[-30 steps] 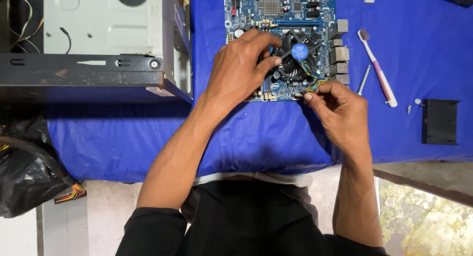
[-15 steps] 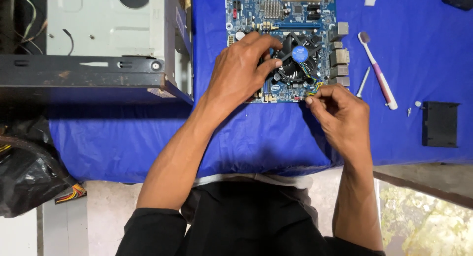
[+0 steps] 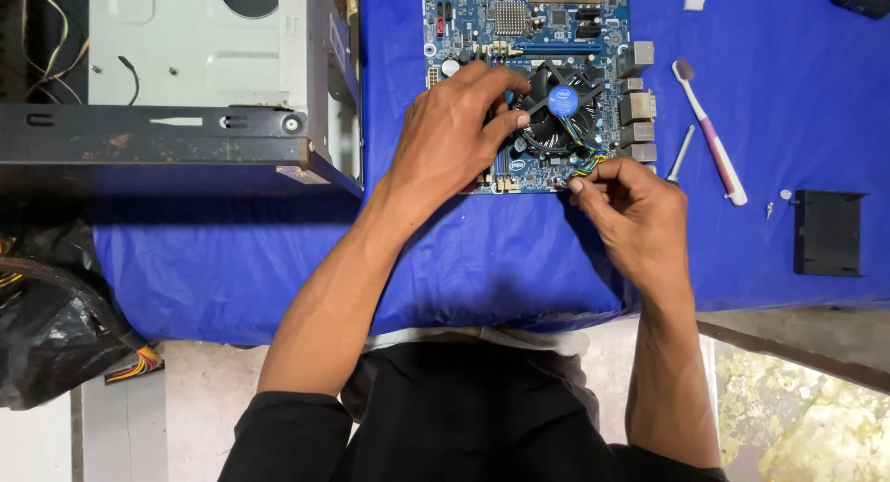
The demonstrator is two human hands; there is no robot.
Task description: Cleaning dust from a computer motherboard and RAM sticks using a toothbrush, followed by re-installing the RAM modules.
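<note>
Blue motherboard [image 3: 482, 19] lies flat on the blue cloth [image 3: 464, 250], just right of the open metal computer case [image 3: 213, 65]; black cooler fan [image 3: 556, 111] sits at its near right. Left hand [image 3: 454, 134] rests on the board, fingers apart, fingertips touching the fan's edge; right hand [image 3: 635, 209] pinches the fan's thin coloured wires [image 3: 590, 162] at the board's near edge. To the right: screwdriver [image 3: 680, 155], pink toothbrush [image 3: 709, 134], small black box [image 3: 828, 233]

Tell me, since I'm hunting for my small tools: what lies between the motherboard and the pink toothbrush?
In the head view, a slim screwdriver lies on the blue cloth between the motherboard and the pink toothbrush.
</note>
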